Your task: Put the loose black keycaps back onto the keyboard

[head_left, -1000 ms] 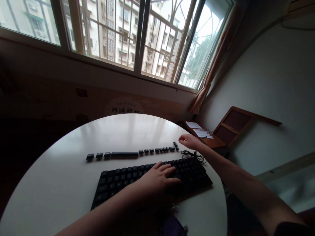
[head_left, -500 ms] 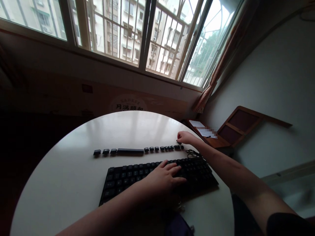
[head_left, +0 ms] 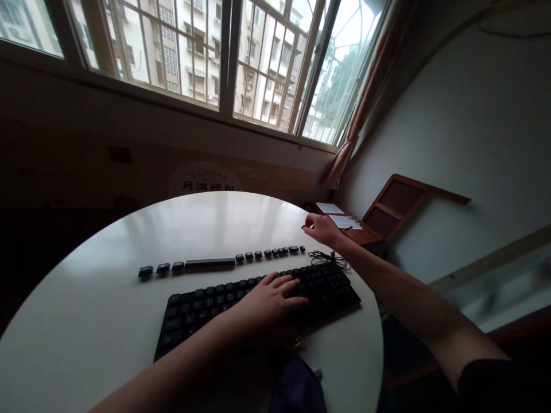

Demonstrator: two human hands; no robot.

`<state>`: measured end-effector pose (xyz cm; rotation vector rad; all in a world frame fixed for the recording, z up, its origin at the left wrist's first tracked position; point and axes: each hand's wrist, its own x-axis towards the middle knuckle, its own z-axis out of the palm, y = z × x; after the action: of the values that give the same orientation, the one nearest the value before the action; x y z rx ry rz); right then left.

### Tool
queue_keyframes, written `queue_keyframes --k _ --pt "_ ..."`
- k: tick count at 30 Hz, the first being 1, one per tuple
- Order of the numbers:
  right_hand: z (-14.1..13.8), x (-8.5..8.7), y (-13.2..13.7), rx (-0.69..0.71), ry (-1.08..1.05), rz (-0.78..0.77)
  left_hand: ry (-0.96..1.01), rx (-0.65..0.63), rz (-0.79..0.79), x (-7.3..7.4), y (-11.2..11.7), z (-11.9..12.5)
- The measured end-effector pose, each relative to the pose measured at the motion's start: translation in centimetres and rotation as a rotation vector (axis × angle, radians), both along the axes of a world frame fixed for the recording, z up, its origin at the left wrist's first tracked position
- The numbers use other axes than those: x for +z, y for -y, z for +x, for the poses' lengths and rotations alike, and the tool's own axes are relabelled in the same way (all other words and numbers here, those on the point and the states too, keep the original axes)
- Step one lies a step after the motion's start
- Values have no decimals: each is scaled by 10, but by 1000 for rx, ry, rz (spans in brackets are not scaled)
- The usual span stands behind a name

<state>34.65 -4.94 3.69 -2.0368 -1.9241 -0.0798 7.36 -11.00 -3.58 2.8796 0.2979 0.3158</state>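
Note:
My left hand (head_left: 269,301) lies with fingers spread on the black keyboard (head_left: 202,304), covering part of its keys. Beyond the right end of a row of loose keycaps, my right hand (head_left: 321,226) pinches a small dark keycap (head_left: 303,227), apart from the row. In that row a long space bar (head_left: 209,263) lies between wide keycaps on the left, such as the end keycap (head_left: 145,272), and several smaller ones on the right, ending with a tiny keycap (head_left: 302,249).
The round white table (head_left: 86,304) carries all this. A coiled black cable (head_left: 329,259) lies behind the keyboard's right end. A purple pouch-like thing (head_left: 297,387) is at the near edge. A wooden chair (head_left: 387,209) with papers (head_left: 344,222) stands beyond, below the window (head_left: 189,51).
My right hand has moved up and to the right relative to the keycap row, still pinching the small keycap. My left hand stays on the keyboard. The whole view has swung rightward.

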Motion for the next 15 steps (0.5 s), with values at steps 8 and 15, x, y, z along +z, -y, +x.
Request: queue_keyframes --k 8,15 --pt "59 -11 153 -13 -448 -50 -4 6 -4 2 -1 1" --pt "76 -54 192 -127 -737 -145 1 13 2 3 -1 2"
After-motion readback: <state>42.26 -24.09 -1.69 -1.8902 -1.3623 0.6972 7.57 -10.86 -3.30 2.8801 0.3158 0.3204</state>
